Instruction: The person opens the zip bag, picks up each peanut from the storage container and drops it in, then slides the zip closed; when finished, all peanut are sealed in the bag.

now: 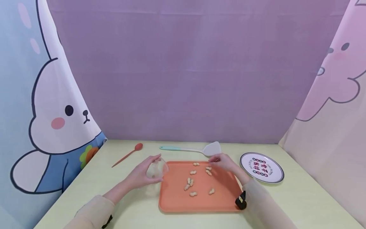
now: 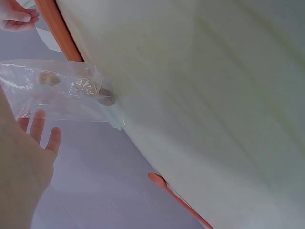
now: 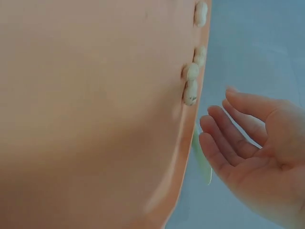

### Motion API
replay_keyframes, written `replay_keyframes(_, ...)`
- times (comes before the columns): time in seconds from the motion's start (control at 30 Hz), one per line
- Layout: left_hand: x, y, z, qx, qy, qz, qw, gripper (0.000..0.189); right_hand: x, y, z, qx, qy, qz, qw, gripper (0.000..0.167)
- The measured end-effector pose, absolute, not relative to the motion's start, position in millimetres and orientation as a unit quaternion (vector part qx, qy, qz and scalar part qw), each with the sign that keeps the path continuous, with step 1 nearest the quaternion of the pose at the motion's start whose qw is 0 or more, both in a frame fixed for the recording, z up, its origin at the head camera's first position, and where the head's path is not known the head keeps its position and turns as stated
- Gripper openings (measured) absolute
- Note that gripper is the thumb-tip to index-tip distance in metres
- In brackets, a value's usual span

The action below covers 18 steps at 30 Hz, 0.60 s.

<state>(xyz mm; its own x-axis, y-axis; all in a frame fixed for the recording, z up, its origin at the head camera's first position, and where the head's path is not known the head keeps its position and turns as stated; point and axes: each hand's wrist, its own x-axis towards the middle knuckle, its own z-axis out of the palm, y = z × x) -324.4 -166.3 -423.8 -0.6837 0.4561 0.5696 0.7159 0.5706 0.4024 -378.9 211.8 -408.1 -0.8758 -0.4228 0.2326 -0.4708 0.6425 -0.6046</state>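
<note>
My left hand [image 1: 143,173] holds a clear plastic bag [image 1: 155,170] at the tray's left edge, thumb and fingers around its sides. A few peanuts [image 2: 49,78] show through the bag's film in the left wrist view. My right hand [image 1: 224,162] hovers over the far right part of the orange tray [image 1: 174,203]. Its fingers [image 3: 217,148] are loosely bent with nothing between them in the right wrist view. Close by lie peanuts [image 3: 190,90] near the tray's far rim. Several more peanuts [image 1: 193,194] are scattered across the tray.
Behind the tray lies a spatula [image 1: 211,149] with a mint handle. A red spoon [image 1: 138,146] rests at the back left of the table [image 1: 300,203]. To the right is a white plate [image 1: 275,171] with a dark rim and red lettering. A purple curtain [image 1: 183,79] hangs behind the table.
</note>
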Motion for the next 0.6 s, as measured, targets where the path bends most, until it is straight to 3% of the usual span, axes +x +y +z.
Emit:
replay_keyframes(0.27,-324.4,-167.3,-426.7,-0.334,-0.867,-0.310,0.202,0.087,-383.2,215.1,-419.8,0.226,-0.928,0.297,-0.001,0.016)
replay_keyframes(0.6,-327.3,-168.4,-426.9,-0.338,-0.866,-0.306,0.204,0.087,-385.4,211.9,-422.3,0.234,-0.930,0.284,0.001,0.012)
